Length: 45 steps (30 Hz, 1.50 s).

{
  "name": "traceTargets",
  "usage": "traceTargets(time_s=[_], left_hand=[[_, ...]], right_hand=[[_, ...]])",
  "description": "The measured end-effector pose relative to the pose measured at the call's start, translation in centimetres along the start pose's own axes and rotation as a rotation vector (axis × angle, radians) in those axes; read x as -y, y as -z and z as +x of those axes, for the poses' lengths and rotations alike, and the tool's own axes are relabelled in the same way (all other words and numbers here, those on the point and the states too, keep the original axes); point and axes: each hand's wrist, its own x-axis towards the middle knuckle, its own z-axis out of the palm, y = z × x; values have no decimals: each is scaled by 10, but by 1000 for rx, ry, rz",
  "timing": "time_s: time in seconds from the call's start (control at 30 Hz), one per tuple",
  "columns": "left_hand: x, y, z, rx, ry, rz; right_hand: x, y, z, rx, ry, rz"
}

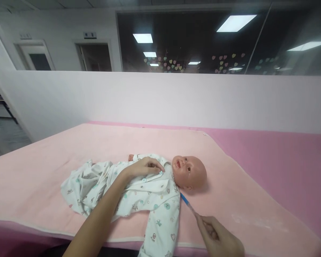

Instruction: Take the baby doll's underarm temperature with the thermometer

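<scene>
A baby doll (pixel 190 172) lies on its back with its head to the right, dressed in a white patterned shirt (pixel 149 194) with buttons down the front. Across the doll's chest rests my left hand (pixel 146 166), its fingers curled and closed on the shirt's front edge near the collar. My right hand (pixel 219 233), at the lower right, pinches one end of a thin stick with a blue tip (pixel 184 199), perhaps a thermometer. That blue tip reaches the shirt's shoulder, just below the doll's head. One sleeve (pixel 162 228) stretches toward me over the mat's front edge.
Under the doll spreads a pale pink mat (pixel 48 171) on a darker pink surface (pixel 278 160). A low white wall (pixel 176 101) runs along the back, with a dark window (pixel 192 43) above it. Loose patterned cloth (pixel 82 184) is bunched around the doll's legs.
</scene>
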Motion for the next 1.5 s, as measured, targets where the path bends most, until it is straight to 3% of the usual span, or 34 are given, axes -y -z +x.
traceTargets(time_s=[0.13, 0.3, 0.43, 0.53, 0.6, 0.87, 1.27, 1.5], left_hand=[[-1, 0, -1, 28, -13, 25], [1, 0, 0, 32, -4, 21], [3, 0, 1, 35, -15, -5], [4, 0, 1, 27, -27, -17], [3, 0, 1, 20, -31, -29], [2, -2, 0, 13, -2, -103], [5, -3, 0, -16, 0, -330], [5, 2, -2, 24, 59, -309]], right_hand=[[0, -22, 21, 132, 200, -225], [14, -18, 51, 339, 216, -215], [45, -8, 83, 325, 374, 17], [65, -14, 106, 277, 627, 50], [72, -22, 119, 226, 707, 41], [67, -50, 133, 55, 698, 113], [62, -54, 128, 4, 680, 185], [74, -61, 111, -226, 508, 236]])
